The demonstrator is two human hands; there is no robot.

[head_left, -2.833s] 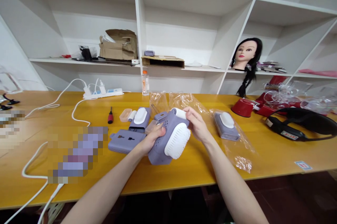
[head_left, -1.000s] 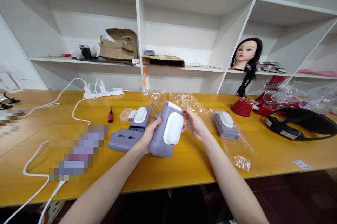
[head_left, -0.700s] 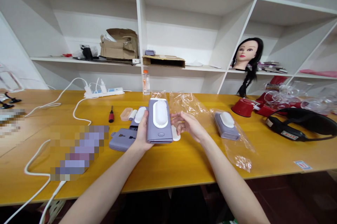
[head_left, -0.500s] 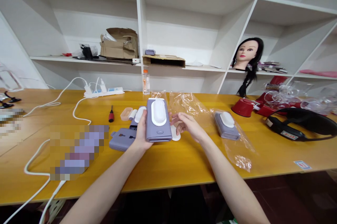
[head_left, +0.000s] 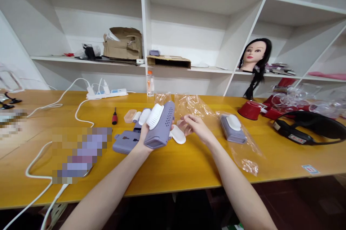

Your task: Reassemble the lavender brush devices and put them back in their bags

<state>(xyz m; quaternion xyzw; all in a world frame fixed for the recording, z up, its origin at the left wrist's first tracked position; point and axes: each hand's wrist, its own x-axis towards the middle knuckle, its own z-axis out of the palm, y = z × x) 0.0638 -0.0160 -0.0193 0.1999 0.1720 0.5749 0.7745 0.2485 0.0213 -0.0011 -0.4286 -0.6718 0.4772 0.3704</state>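
My left hand (head_left: pixel 144 143) is wrapped round a purple box-shaped device (head_left: pixel 161 129), tilted on its side above the table. A white ribbed oval piece (head_left: pixel 156 116) sits on the device's face, and small holes run along its visible side. My right hand (head_left: pixel 196 128) hovers just to the right, fingers loosely bent and apart, with nothing seen in it. By those fingertips lies a flat white oval piece (head_left: pixel 178 135). Behind my left hand are a purple case part (head_left: pixel 125 141) with dark cutouts and another white oval piece (head_left: pixel 144 117).
A second purple device (head_left: pixel 233 129) rests on clear plastic wrapping (head_left: pixel 247 158) at right. Further right are a red cup-like base (head_left: pixel 249 110) and a black headband-like item (head_left: pixel 297 129). A red-handled screwdriver (head_left: pixel 114 117), power strip (head_left: pixel 108 94) and white cables (head_left: pixel 29 167) are at left.
My left hand has turned the purple device onto its side, exposing the perforated edge. More of the flat white oval piece shows. My right hand has barely moved.
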